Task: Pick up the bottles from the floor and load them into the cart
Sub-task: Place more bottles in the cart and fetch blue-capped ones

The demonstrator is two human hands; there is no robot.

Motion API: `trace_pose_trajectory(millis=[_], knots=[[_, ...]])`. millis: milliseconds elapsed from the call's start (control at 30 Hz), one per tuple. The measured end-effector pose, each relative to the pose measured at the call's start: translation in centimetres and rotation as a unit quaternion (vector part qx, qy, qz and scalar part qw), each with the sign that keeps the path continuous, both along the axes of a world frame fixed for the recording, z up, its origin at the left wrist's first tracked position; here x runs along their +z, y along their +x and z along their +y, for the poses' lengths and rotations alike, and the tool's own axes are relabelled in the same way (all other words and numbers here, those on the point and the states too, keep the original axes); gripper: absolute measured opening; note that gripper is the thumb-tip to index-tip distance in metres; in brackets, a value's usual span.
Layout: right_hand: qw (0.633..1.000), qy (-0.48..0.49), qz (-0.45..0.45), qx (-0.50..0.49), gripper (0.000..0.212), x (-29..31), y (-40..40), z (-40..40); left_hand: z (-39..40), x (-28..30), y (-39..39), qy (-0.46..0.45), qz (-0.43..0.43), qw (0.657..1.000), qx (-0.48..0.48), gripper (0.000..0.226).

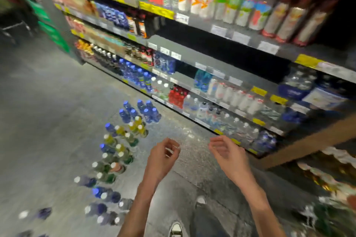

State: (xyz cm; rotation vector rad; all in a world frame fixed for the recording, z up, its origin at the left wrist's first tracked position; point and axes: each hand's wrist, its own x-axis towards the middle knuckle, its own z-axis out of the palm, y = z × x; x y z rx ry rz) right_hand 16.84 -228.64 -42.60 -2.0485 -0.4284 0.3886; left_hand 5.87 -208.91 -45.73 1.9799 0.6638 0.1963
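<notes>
Bottles (119, 152) stand upright on the grey floor (48, 102) in a loose band running from the near left towards the far middle of the head view. The farthest cluster has blue caps and blue bodies; the middle group holds yellow-green liquid under white caps; the nearest ones are clear or dark with white or blue caps, blurred by motion. No bottle is held.

Left hand (163, 157) hangs above the floor just right of the bottle band, fingers loosely curled and holding nothing. Right hand (226, 153) is raised beside it, well apart from the bottles, fingers relaxed and slightly bent, palm turned towards the left hand, also empty.

Drink shelves (212, 48) fill the far and right side, stocked with water, juice and soda rows and carrying yellow and white price tags. Two shoes (176, 229) show at the near edge. A cart cannot be made out with certainty.
</notes>
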Motion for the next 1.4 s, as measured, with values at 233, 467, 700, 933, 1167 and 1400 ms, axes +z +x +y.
trace_pose_trajectory(millis=[233,467,700,933,1167,1400], knots=[[0.995,-0.009,0.050,0.083,0.026,-2.6,6.4,10.2,8.8,-2.8,3.4,-0.009,0.015,0.998,0.057,0.004],[0.987,-0.011,0.106,0.123,0.025,-8.0,17.2,22.9,19.9,-6.5,11.5,-0.012,0.086,0.993,0.085,0.007],[0.972,-0.070,0.154,0.162,0.016,-17.1,26.4,36.3,31.2,-15.7,19.6,-0.027,0.158,0.981,0.109,0.010],[0.959,-0.120,0.168,0.196,0.025,-40.5,33.3,47.7,41.3,-39.3,27.8,-0.035,0.214,0.970,0.110,0.051],[0.953,-0.151,0.152,0.215,0.072,-66.0,39.3,54.1,49.4,-63.6,35.7,0.025,0.192,0.968,0.157,0.083],[0.956,-0.125,0.053,0.261,0.076,-78.7,40.9,58.7,52.0,-75.4,38.2,-0.016,0.147,0.964,0.221,0.093]])
